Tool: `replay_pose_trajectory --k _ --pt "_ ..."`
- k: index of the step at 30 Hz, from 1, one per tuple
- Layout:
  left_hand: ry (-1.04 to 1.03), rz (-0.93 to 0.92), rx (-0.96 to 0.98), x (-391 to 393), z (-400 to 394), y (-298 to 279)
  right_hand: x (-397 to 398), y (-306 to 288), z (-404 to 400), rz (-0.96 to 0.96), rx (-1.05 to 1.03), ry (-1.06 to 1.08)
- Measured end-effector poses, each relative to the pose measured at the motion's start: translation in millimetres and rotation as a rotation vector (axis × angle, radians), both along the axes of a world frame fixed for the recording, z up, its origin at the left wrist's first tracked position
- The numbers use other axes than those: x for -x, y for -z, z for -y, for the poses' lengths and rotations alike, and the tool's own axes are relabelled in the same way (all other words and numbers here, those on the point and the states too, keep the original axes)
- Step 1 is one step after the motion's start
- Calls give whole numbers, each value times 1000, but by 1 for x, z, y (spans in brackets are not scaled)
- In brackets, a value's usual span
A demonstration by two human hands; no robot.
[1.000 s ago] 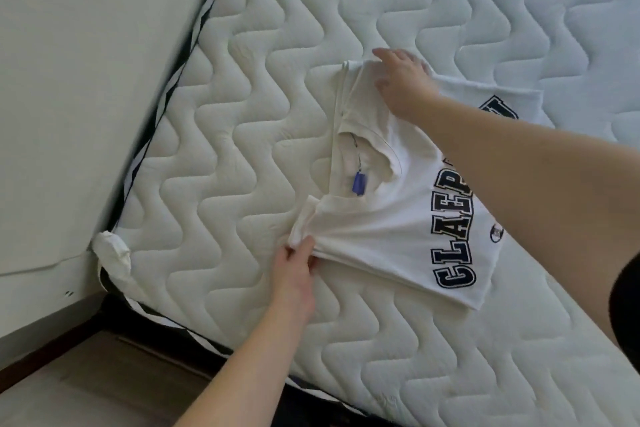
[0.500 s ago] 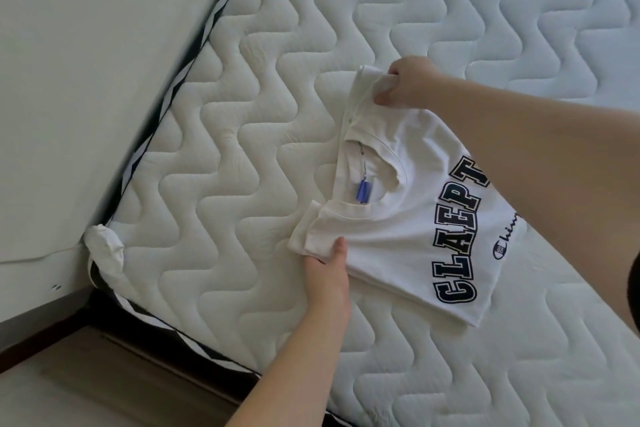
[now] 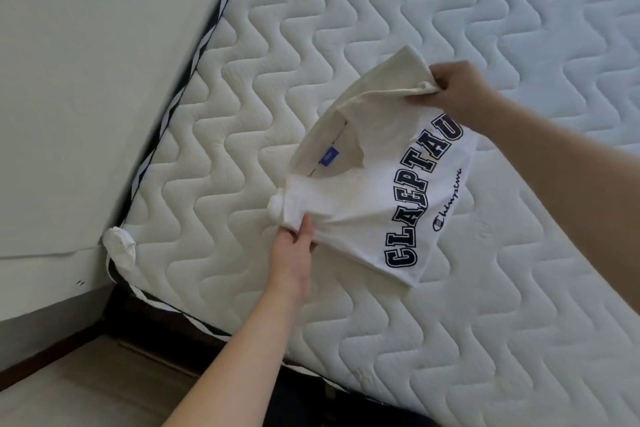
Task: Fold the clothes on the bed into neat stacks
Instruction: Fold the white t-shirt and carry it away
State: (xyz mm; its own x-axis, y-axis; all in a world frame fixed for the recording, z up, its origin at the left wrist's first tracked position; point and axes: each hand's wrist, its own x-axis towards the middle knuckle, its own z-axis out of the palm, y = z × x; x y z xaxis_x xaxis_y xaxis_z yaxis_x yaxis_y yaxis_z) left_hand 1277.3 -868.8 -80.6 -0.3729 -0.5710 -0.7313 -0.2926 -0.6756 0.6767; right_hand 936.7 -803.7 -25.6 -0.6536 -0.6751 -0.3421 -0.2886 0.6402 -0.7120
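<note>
A white T-shirt (image 3: 349,198) with dark block letters and a blue neck label hangs partly folded, lifted off the quilted mattress (image 3: 381,10). My left hand (image 3: 294,250) grips its near shoulder, where the cloth bunches. My right hand (image 3: 453,90) pinches the far shoulder and holds it higher. The shirt's lower folded edge points toward the mattress near the middle of the view. Its lower half is folded underneath and hidden.
The mattress fills most of the view, with a striped edge band (image 3: 194,62) along its left side against a pale wall (image 3: 86,80). A knotted white cloth corner (image 3: 119,246) sits at the mattress corner. Floor (image 3: 86,385) lies below left.
Both hands closed on the shirt's shoulders and lifted it off the mattress. My right hand rose and moved right, and the shirt now hangs tilted between the hands.
</note>
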Motion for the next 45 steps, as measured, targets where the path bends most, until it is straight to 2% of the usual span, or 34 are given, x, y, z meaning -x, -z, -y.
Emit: replay_pose_trajectory --k 6,10,14,17,20,28,32,38,45 --pt "202 -198 114 -10 23 -111 -54 -95 -120 109 272 284" --pt "323 -282 207 -17 24 -171 -98 -144 -195 87 331 399" --pt "396 -275 349 -13 13 -222 -139 -180 -265 80 374 542" --pt "526 -252 458 -5 -9 -254 -173 -207 -309 109 405 608" --pt "614 -255 497 -1 -42 -279 -204 -232 -347 148 473 710" --pt "698 -318 446 14 -113 -332 -266 -280 -434 231 728 1139" --pt "747 -377 440 32 -119 -351 -285 -292 -461 227 739 1261" --pt "889 -422 447 57 -120 -367 -311 -302 -464 195 686 1401" --pt "1086 -484 358 77 -137 -364 -359 -305 -439 110 757 1558"
